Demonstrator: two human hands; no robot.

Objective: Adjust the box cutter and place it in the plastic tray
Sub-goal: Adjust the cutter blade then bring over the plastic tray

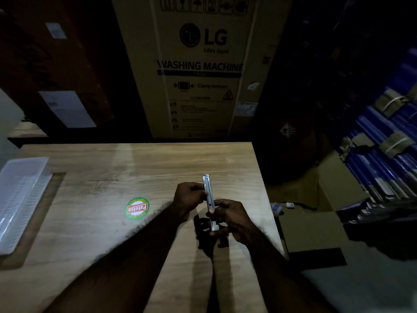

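Note:
A slim silver box cutter [208, 190] is held upright-lengthwise over the right part of the wooden table [108, 177], its far tip pointing away from me. My left hand [189, 196] pinches its upper half from the left. My right hand [230, 219] grips its lower half and white end cap from the right. No blade shows past the far tip. The clear plastic tray [20, 199] lies at the table's far left edge, well apart from both hands, with nothing visible inside it.
A round red and green sticker [137, 208] is stuck on the table left of my hands. A tall washing machine carton [198, 64] stands behind the table. Cardboard boxes [311, 227] and stacked blue packs [383, 159] fill the dark floor to the right.

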